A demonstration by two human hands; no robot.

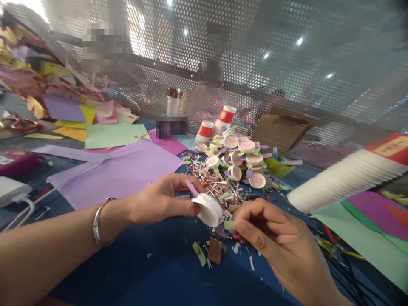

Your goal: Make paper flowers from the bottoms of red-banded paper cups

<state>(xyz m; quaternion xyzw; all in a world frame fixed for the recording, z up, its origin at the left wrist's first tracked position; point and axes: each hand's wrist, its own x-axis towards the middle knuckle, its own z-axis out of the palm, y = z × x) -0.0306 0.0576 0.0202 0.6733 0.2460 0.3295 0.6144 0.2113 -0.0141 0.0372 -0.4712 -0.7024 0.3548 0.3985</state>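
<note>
My left hand (168, 197), with a silver bangle at the wrist, grips a white paper cup bottom (208, 209) by its edge. A purple paper strip (191, 188) stands up from the cup bottom's rim. Between the thumb and fingers of my right hand (274, 238) is a pale green paper strip (229, 225), its free end just short of the cup bottom. Behind both hands lies a pile of cup bottoms (247, 146) with purple and green paper pieces on them. Paper scraps (219, 191) are strewn in front of that pile.
A long stack of white paper cups (344, 178) lies at the right. Two red-and-white cups (225, 115) stand behind the pile. Purple paper (117, 170) spreads at left, crossed by a white cable (79, 169). Black cables (347, 272) lie at lower right; a perforated metal screen (242, 51) rises behind.
</note>
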